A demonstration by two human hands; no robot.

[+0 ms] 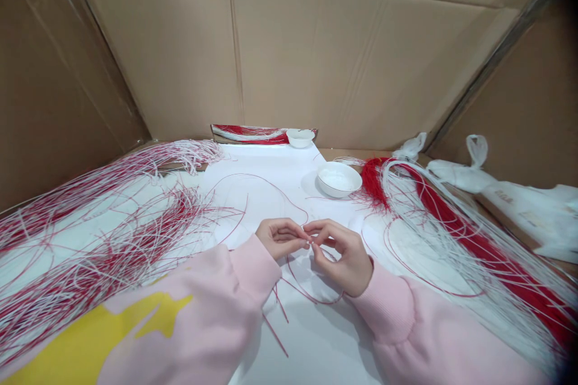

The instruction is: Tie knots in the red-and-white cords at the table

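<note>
Left hand (282,237) and right hand (338,255) closed in pinch, touching each other, held bit too small to tell. Thin red-white cord loop (311,299) lying below pinch on white paper (266,162), long curve toward body, nearer right hand.

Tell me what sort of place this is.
Probably a makeshift handcraft workstation: cardboard walls enclose a white-covered work surface heaped with thin red-and-white strands, with a shallow white bowl close by.
</note>
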